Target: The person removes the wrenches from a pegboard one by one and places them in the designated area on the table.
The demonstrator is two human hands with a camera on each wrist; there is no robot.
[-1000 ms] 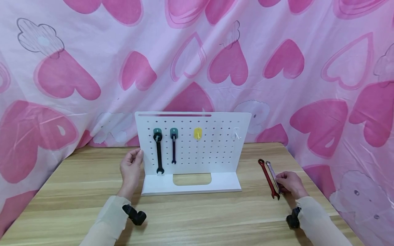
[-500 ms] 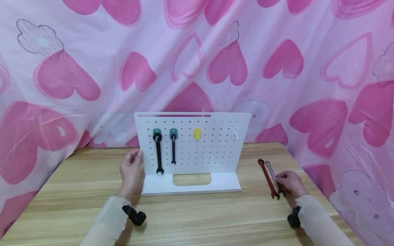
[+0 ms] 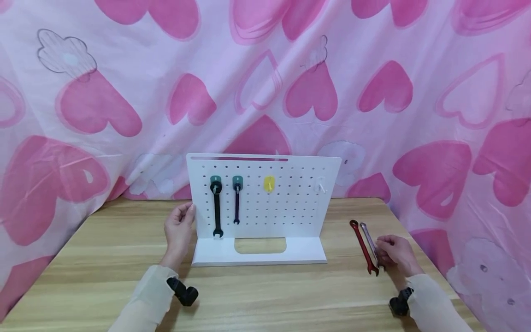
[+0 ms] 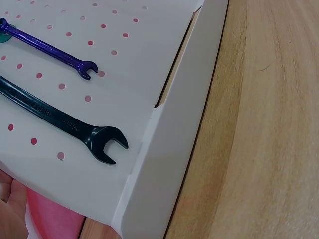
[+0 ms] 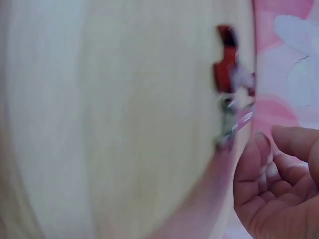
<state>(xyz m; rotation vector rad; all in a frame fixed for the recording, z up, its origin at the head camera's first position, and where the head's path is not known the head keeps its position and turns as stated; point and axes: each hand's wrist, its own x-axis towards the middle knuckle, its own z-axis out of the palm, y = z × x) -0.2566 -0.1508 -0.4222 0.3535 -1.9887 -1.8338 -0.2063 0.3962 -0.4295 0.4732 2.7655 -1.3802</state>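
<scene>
At its left edge, my left hand (image 3: 179,233) pinches a white pegboard stand (image 3: 286,207); just part of that hand (image 4: 11,206) enters the left wrist view. A large black wrench (image 3: 217,212) and a smaller purple wrench (image 3: 237,207) hang from green hooks on the board. To the right, a red wrench (image 3: 362,244) and a silver wrench (image 3: 368,239) lie side by side on the table. Beside the silver wrench is my right hand (image 3: 398,253), fingers loosely curled around nothing. The right wrist view shows a gap between thumb and fingers; the wrenches there are blurred.
A yellow hook (image 3: 269,184) and a white hook (image 3: 320,185) on the board bear nothing. The wooden table (image 3: 265,295) extends in front of the stand. Behind it hangs a pink curtain (image 3: 137,92) with hearts, which also runs along the right side.
My right hand has let go of the silver wrench and shifted slightly right, leaving it on the table. The head view has tilted a little. My left hand stays at the board's edge.
</scene>
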